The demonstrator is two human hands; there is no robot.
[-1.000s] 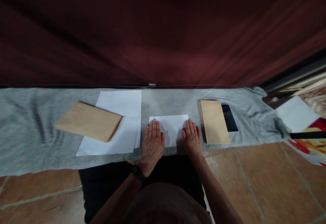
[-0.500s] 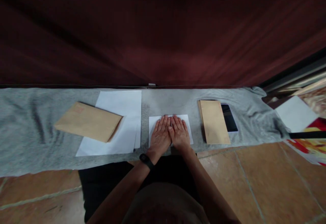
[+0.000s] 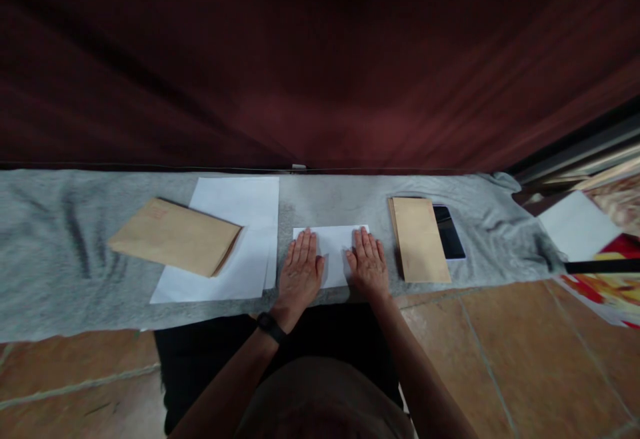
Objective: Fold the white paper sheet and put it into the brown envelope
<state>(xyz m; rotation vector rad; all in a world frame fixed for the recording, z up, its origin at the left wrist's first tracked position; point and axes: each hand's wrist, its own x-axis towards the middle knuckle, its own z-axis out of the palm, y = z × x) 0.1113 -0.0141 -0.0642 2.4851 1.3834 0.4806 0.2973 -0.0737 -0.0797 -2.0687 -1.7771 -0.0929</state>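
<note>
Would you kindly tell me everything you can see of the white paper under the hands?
The white paper looks plain where it shows, roughly rectangular, and lies flat on the grey cloth. The left hand rests palm down over its left end, the right hand over its right; its middle shows between them. Whether it is folded is unclear.

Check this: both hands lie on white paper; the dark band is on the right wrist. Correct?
The head view shows the dark band on the left wrist, not right. The left hand and right hand do lie on white paper.
</note>
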